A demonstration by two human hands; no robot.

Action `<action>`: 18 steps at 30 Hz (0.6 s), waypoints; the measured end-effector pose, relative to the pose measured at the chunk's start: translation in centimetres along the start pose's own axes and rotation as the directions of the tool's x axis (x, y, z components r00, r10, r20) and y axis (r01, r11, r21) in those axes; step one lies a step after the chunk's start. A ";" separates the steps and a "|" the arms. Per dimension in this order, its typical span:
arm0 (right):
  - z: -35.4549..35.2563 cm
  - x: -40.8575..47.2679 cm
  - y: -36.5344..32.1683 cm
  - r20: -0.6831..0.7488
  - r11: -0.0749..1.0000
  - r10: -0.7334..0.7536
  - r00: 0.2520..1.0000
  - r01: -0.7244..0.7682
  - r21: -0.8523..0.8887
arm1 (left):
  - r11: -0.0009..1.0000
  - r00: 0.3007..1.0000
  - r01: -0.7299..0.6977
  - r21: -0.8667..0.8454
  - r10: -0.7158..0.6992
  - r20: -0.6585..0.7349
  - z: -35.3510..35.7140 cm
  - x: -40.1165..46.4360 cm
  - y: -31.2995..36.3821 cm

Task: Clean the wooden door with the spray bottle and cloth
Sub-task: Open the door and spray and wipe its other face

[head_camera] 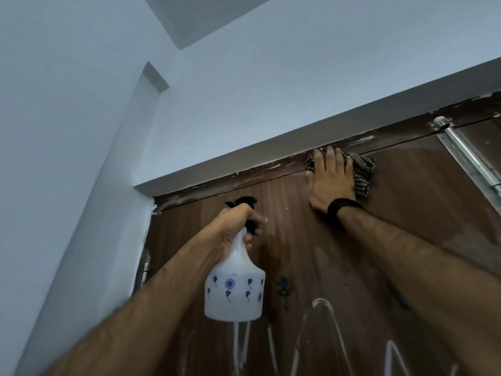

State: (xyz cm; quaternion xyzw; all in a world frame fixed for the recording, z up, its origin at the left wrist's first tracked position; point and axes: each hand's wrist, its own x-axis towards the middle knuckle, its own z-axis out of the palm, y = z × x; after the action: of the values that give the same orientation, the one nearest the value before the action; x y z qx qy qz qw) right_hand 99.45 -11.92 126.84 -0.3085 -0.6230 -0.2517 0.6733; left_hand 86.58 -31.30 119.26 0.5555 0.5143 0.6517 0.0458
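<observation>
The brown wooden door point(393, 213) fills the lower right, with white scrawled marks low down and wet patches near its top. My left hand point(238, 226) grips the neck of a white spray bottle point(234, 289) with blue flower prints and a black trigger head, held up close to the door's upper left part. My right hand point(329, 180) lies flat with straight fingers on a dark checked cloth point(363, 169), pressing it against the door's top edge and the frame. A black band sits on my right wrist.
A metal door closer arm point(471, 156) runs along the door's upper right. A small dark fitting point(283, 286) sits mid-door. The door frame point(244, 180) has white paint smears. White walls and ceiling surround the door; a hinge point(145, 270) shows at the left.
</observation>
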 end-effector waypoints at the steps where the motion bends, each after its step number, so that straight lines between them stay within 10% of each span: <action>1: 0.4 -0.2 -1.3 0.007 1.000 -0.019 1.000 0.019 0.000 | 1.000 1.000 -0.007 0.004 0.007 -0.008 -0.9 0.1 -0.1; 13: 5.5 -3.9 -16.4 0.350 0.852 -0.485 0.801 0.523 -0.017 | 0.998 0.999 0.021 -0.061 -0.024 -0.038 -5.3 0.5 -1.7; 18: 5.7 -4.3 -17.1 0.308 0.863 -0.498 0.811 0.499 0.081 | 0.997 0.999 0.051 -0.056 -0.052 -0.011 -6.7 0.3 -3.2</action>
State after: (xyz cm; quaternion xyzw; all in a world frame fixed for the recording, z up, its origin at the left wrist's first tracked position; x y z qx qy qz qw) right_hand 82.80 -19.66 124.50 -0.1720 -0.7817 -0.3673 0.4737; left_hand 79.71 -33.77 118.13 0.5366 0.5104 0.6678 0.0749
